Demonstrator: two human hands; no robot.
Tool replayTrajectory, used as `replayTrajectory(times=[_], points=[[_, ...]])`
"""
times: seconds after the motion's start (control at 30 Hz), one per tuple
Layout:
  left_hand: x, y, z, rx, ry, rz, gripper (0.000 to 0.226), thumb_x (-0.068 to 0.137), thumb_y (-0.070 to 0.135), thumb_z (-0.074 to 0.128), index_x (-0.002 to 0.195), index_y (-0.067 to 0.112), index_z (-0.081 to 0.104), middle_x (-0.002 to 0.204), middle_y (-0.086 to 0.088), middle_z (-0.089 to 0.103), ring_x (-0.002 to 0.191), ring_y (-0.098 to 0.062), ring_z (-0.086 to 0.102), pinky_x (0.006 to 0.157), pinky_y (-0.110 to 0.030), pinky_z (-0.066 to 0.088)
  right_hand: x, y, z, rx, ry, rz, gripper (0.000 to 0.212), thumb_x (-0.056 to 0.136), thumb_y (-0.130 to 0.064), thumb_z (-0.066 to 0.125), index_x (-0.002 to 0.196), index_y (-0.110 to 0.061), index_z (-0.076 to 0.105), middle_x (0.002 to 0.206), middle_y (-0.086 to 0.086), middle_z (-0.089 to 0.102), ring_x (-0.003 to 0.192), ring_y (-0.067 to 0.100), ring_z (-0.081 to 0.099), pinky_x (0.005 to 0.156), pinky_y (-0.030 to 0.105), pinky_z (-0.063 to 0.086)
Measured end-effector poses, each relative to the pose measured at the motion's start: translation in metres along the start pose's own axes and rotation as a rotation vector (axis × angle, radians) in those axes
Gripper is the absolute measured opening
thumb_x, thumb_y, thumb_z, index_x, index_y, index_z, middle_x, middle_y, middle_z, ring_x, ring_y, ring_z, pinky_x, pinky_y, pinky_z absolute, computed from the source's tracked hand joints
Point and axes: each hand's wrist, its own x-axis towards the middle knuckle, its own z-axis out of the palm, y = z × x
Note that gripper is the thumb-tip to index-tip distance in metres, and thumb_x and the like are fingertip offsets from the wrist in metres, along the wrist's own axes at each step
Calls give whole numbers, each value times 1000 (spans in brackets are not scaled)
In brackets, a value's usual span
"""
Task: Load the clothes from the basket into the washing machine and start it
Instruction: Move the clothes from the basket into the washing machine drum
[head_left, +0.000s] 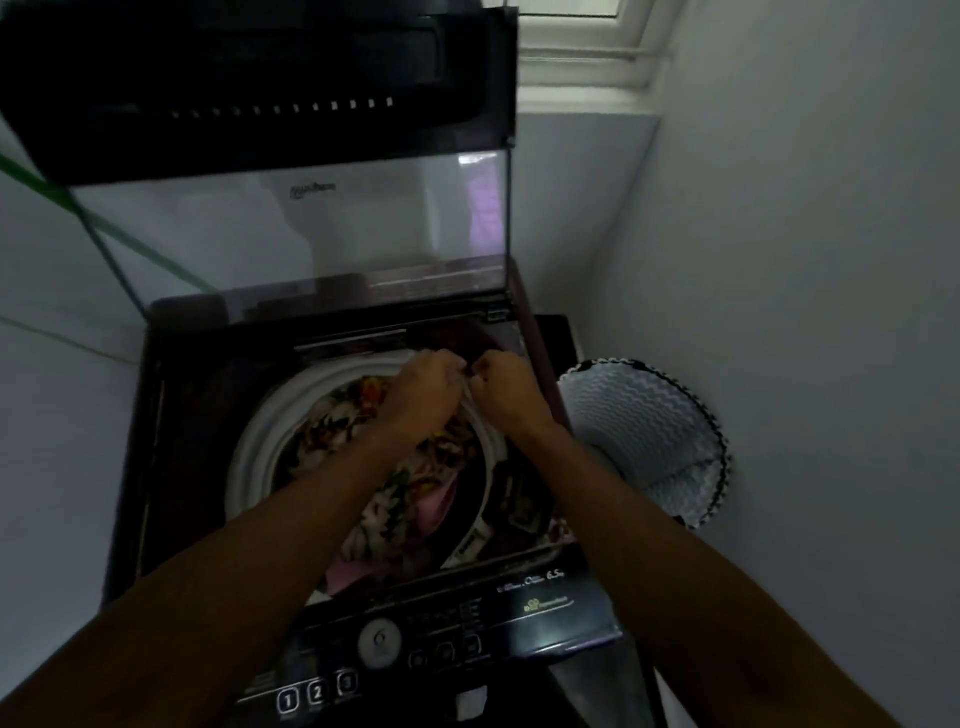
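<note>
To the left of the hands and beneath them stands the top-loading washing machine (171, 467), dark-bodied, its glass lid (291, 228) raised upright on the far side of the hands. The white drum rim (249, 457) curves round below the left forearm, and inside it lie the clothes (415, 493), a floral printed fabric with a pink piece showing nearer the person. On the near side, under both forearms, runs the control panel (415, 649) with a round dial and numbered buttons.

The left hand (421, 395) hovers over the far right part of the drum, fingers curled round a small pale thing; what it is cannot be told through the blur. The right hand (501, 387) is just beside it, touching or nearly so, its fingers curled and pinching at the same thing. Both hands sit above the drum's rim.

To the right of the right hand, well below it on the floor, stands the laundry basket (644, 431), white with a dark zigzag edge, beside the machine and against the wall.
</note>
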Motion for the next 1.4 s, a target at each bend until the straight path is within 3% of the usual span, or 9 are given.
replayTrajectory(times=[0.13,0.3,0.5,0.7,0.83,1.0,1.2,1.4], points=[[13,35,21,7,28,103,27,89,14,57,115,18,65,110,-4,59,99,-18,59,84,-24,44,-6,25,-30,63,161,46,22,79,-14,55,87,-2,71,91,15,71,88,30,66,79,37,52],[20,73,54,-7,-38,224,26,91,14,55,115,20,65,104,2,57,94,-11,55,85,-24,46,-17,75,-65,174,281,173,19,83,-12,57,94,-9,73,93,5,73,85,15,64,75,23,46],[22,98,96,-7,-101,375,26,86,8,57,108,17,69,93,7,55,86,-9,56,82,-24,47,-28,149,-83,217,282,399,17,80,-15,58,80,-7,73,81,10,73,78,26,69,78,44,56],[26,119,124,7,-233,453,28,84,4,61,109,14,69,98,-2,66,93,-15,61,87,-25,47,-31,179,-90,204,278,408,17,82,-13,59,77,-1,70,75,14,70,72,26,67,71,43,54],[34,130,133,9,-210,423,28,85,6,59,110,14,69,102,-6,66,99,-19,62,90,-28,47,-27,179,-97,220,255,389,17,85,-14,59,83,-4,72,80,10,72,76,23,66,74,39,54],[40,135,127,42,-178,371,29,83,10,61,110,20,67,101,4,59,94,-9,58,88,-24,46,-18,171,-101,277,259,374,17,84,-12,56,85,-5,71,81,11,71,75,25,68,76,46,57],[41,128,87,41,-19,323,32,86,6,59,115,18,66,99,7,53,91,-5,50,84,-17,39,-5,126,-109,258,237,219,15,85,-11,56,88,-10,71,88,8,72,80,20,66,75,36,55],[36,104,34,13,112,264,30,87,4,58,113,16,67,102,1,57,94,-10,53,84,-21,43,8,74,-107,226,226,90,16,84,-12,57,87,-8,73,83,8,71,74,17,62,70,28,50]])
